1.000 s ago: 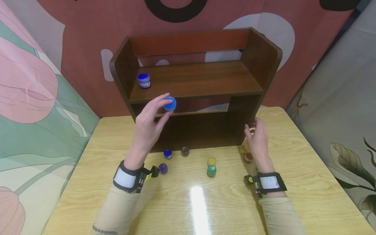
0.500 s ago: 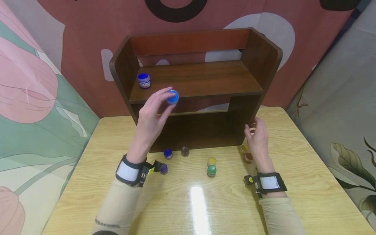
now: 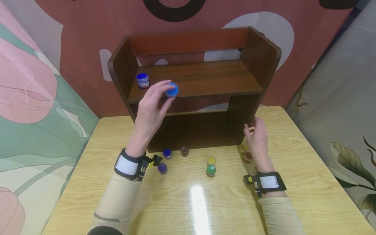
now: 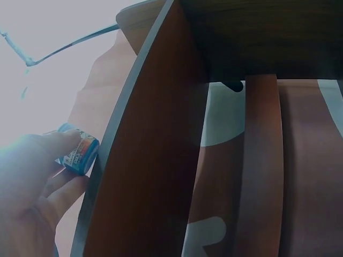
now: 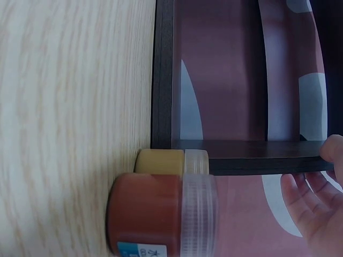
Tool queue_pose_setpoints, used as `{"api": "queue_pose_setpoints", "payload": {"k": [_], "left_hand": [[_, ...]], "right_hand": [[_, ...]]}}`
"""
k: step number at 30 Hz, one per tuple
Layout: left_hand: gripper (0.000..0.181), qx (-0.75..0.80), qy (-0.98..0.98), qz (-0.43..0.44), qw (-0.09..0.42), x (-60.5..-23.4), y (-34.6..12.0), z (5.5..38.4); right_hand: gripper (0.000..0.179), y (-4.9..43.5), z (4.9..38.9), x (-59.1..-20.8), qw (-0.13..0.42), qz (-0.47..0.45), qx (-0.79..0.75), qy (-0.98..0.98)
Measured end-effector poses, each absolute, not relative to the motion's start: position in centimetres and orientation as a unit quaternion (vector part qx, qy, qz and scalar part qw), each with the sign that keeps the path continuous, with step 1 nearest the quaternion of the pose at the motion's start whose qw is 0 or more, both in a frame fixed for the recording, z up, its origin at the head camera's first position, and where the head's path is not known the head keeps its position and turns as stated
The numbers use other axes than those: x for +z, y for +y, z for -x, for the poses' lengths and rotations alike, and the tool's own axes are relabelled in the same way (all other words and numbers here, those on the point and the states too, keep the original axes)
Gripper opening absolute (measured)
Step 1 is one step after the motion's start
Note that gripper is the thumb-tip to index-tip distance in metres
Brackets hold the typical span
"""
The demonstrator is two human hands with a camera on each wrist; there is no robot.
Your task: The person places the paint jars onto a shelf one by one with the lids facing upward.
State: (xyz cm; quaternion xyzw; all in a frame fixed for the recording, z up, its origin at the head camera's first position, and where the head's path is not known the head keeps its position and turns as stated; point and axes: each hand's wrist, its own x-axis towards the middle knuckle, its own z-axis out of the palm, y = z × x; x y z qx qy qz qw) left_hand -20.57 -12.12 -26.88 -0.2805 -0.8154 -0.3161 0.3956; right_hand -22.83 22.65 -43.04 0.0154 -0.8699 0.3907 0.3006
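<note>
In the head view my left hand [image 3: 149, 112] pinches a small paint jar with a bright blue lid [image 3: 172, 90] between thumb and fingers. It is raised at the front edge of the upper board of a dark brown wooden shelf [image 3: 202, 76]. The left wrist view shows the label of this blue paint jar [image 4: 81, 154], its end right at the shelf's edge. My right hand [image 3: 258, 140] grips the shelf's right side panel, with thumb [image 5: 333, 150] and fingers on opposite faces. A dark blue paint jar [image 3: 143, 81] stands at the upper board's left end.
On the table [image 3: 182, 202] before the shelf stand a blue jar [image 3: 167, 154], a purple jar [image 3: 163, 168], a brown jar [image 3: 184, 151], a yellow jar [image 3: 211, 161] and a green jar [image 3: 211, 170]. A reddish-brown jar [image 5: 147, 211] and an ochre jar [image 5: 161, 160] stand near my right wrist.
My left hand has lifted the blue-lidded paint jar from below the upper board to its front edge, moving slightly right. My right hand keeps its place on the side panel.
</note>
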Motion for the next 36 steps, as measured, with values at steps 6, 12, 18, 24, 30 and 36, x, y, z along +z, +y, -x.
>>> {"api": "queue_pose_setpoints", "payload": {"k": [6, 12, 18, 24, 30, 36], "left_hand": [[0.033, -0.314, -0.821, 0.283, 0.385, -26.4, -12.1, 20.8], [0.033, -0.319, -0.824, 0.279, 0.377, -26.3, -11.9, 20.9], [0.033, -0.320, -0.830, 0.267, 0.371, -26.0, -11.7, 21.1], [0.033, -0.322, -0.837, 0.249, 0.367, -25.7, -11.6, 21.2], [0.034, -0.316, -0.845, 0.240, 0.358, -25.4, -11.5, 21.6], [0.036, -0.313, -0.861, 0.219, 0.335, -25.1, -11.3, 21.9]], "right_hand": [[0.033, 22.7, 22.9, -43.1, 0.298, -0.015, 0.391, -0.871], [0.033, 22.7, 22.9, -43.1, 0.296, -0.011, 0.386, -0.873], [0.033, 22.7, 23.0, -43.1, 0.297, -0.011, 0.389, -0.872], [0.033, 22.8, 23.0, -43.1, 0.294, -0.010, 0.388, -0.873], [0.033, 22.8, 23.0, -43.2, 0.297, -0.013, 0.389, -0.872], [0.033, 22.7, 23.0, -43.2, 0.304, -0.017, 0.386, -0.871]]}}
